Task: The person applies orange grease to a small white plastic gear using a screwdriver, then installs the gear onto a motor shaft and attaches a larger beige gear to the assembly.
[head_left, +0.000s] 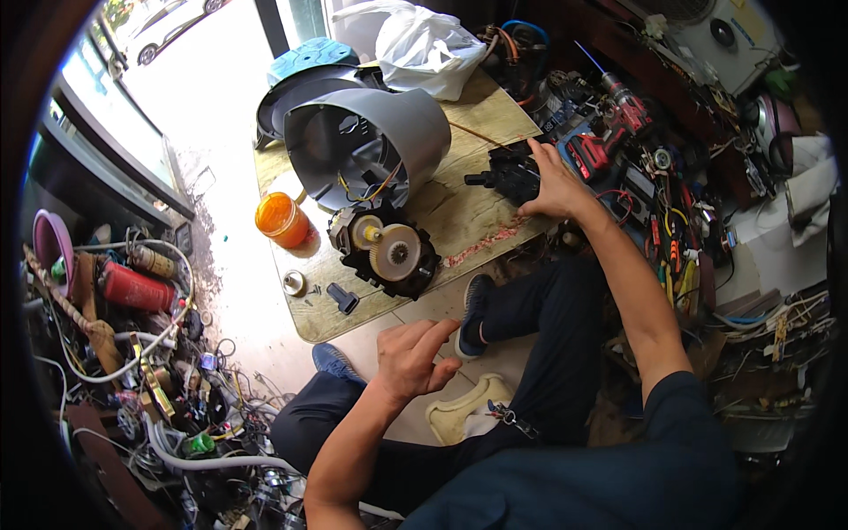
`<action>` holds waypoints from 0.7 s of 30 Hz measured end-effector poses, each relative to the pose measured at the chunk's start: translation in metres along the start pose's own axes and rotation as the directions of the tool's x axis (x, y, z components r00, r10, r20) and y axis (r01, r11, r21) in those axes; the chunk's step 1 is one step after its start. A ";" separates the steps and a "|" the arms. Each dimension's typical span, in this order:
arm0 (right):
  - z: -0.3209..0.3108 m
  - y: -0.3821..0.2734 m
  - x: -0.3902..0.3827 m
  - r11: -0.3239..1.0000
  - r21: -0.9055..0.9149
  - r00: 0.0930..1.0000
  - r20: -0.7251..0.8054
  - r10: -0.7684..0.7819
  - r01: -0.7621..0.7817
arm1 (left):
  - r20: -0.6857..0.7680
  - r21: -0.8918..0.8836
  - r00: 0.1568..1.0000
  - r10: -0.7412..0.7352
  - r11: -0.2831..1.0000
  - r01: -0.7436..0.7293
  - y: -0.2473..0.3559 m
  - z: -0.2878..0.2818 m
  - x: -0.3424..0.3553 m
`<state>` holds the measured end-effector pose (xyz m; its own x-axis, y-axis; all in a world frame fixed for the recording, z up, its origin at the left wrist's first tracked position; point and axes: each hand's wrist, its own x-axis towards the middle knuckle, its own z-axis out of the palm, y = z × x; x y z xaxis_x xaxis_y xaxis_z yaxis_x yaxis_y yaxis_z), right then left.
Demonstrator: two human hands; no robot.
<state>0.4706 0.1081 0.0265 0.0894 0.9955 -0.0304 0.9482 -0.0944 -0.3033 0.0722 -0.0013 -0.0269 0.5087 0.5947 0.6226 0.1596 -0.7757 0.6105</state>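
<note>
My right hand (558,183) is at the right edge of the low wooden table, fingers and thumb around a black plastic part (512,177) with a short stub pointing left. Over my lap, in front of the table, my left hand (413,358) is empty, its fingers loosely curled and the thumb apart from the index finger. Between the hands, a black gear housing (422,276) lies on the table with pale toothed gears (395,253) exposed. Behind it, a grey cylindrical shell (424,132) rests on its side, coloured wires hanging at its opening.
An orange tub (283,221), a small round metal part (294,283) and a dark plastic piece (342,299) sit on the table's left. A white plastic bag (428,49) stands at the back. Right of the table is a red drill (625,106) among tools; cables and scrap crowd the left floor.
</note>
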 end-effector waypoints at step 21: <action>0.036 -0.157 -0.207 0.914 0.295 0.941 -0.278 -0.195 0.277 | 0.349 -0.828 0.715 -0.605 0.157 0.538 0.020 0.051 -0.017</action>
<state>0.2927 -0.0829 0.0462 -0.0164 0.9553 0.2952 0.8019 0.1889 -0.5668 0.1098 -0.0376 -0.0506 0.5627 0.8211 -0.0954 -0.4022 0.3728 0.8362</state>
